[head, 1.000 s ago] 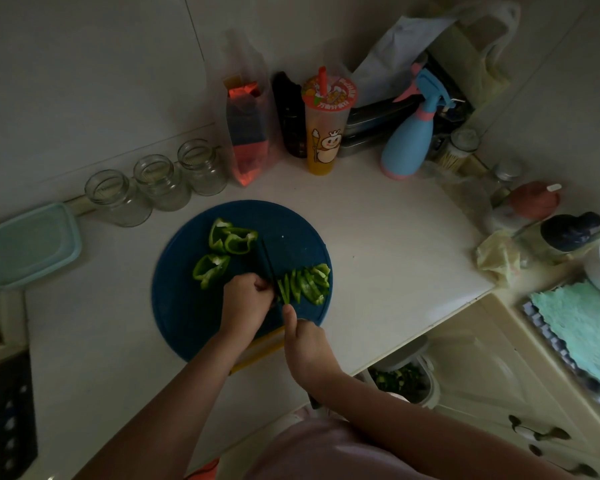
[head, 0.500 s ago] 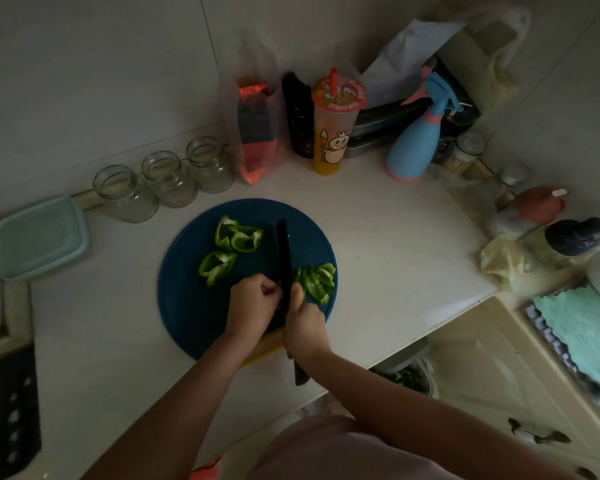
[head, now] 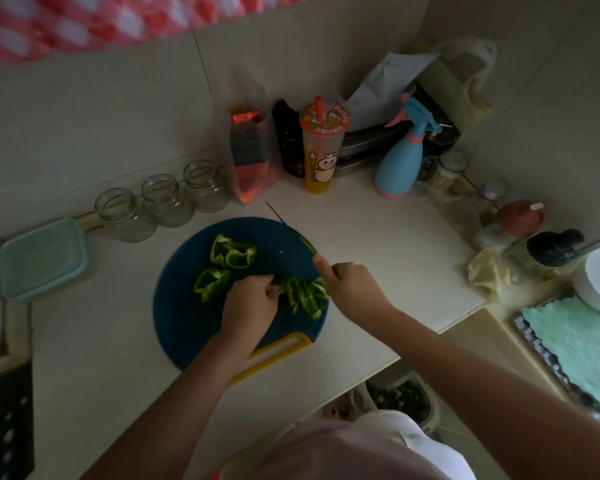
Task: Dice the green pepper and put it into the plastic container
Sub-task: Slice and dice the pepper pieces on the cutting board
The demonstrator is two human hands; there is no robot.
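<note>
Right hand [head: 350, 285] grips knife [head: 282, 220], blade raised. Left hand [head: 250, 301], fingers curled, pins strips [head: 307, 296] on board [head: 184, 317]. Best: fingertips tucked, cut across strips, even squares.

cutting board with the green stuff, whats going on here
A person is slicing green pepper on the blue cutting board. The right hand grips a knife, blade pointing toward the back wall. The left hand, fingers curled, steadies the pepper strips. Two larger pepper pieces lie uncut on the board's left. The plastic container sits apart at the counter's left edge.
</note>
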